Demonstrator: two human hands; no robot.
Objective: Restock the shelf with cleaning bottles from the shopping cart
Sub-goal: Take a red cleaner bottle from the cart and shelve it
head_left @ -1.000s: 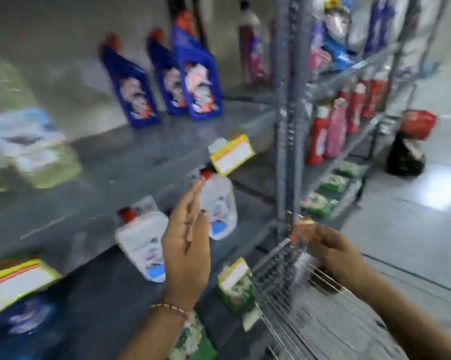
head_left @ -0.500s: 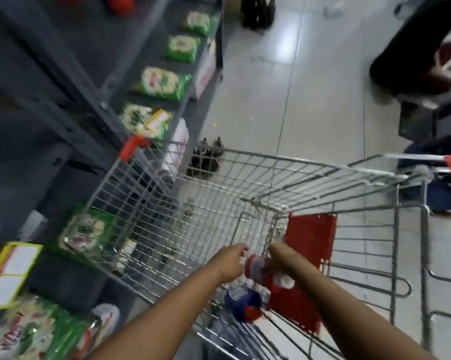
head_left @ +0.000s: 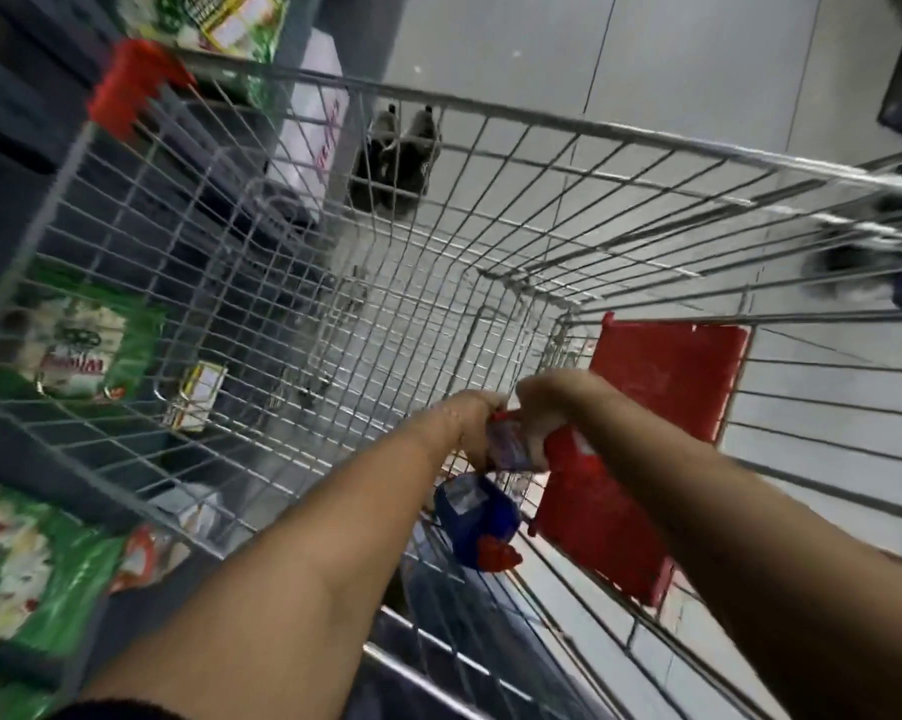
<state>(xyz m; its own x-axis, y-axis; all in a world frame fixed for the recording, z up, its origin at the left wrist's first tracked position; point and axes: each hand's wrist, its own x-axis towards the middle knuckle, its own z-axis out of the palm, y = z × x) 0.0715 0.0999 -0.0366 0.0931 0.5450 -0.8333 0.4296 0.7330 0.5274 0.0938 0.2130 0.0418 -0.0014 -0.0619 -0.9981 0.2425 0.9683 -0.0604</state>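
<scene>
Reaching into the shopping cart [head_left: 490, 111] w/ both hands, mid-pickup. Left hand [head_left: 467, 415] and right hand [head_left: 545, 407] meet close together over a red bottle [head_left: 568, 449] w/ a pale label; both look closed round it, left at the cap end, right across the body. Blur hides the fingers, so exact grip can't be confirmed.

Progress, as judged from here: partway thru one restock cycle. The bottle is grasped or nearly so but sits low inside the basket, near the cart's near end, not yet lifted clear. Left to do: lift out, carry to shelf, set down. A blue bottle [head_left: 477, 517] w/ red cap lies just below the hands on the cart floor, so at least 1 more trip remains. Rest of basket looks bare thru the wire; can't tell what's under the arms.

Surroundings: shelf unit [head_left: 17, 163] runs along the left, just beside the cart. Green packets [head_left: 82, 345] on its low tiers, seen thru the mesh; no cleaning bottles visible on the shelf in this view. Red seat flap [head_left: 667, 376] right behind the hands. Red corner guard [head_left: 131, 80] at far left rim. Dark shoes [head_left: 396, 158] on the floor beyond the cart's far end.

In the way: cart walls are deep, so the lift must go straight up before swinging left. Seat flap crowds the right hand. Blue bottle touching or near the red one; may shift when pulled.
</scene>
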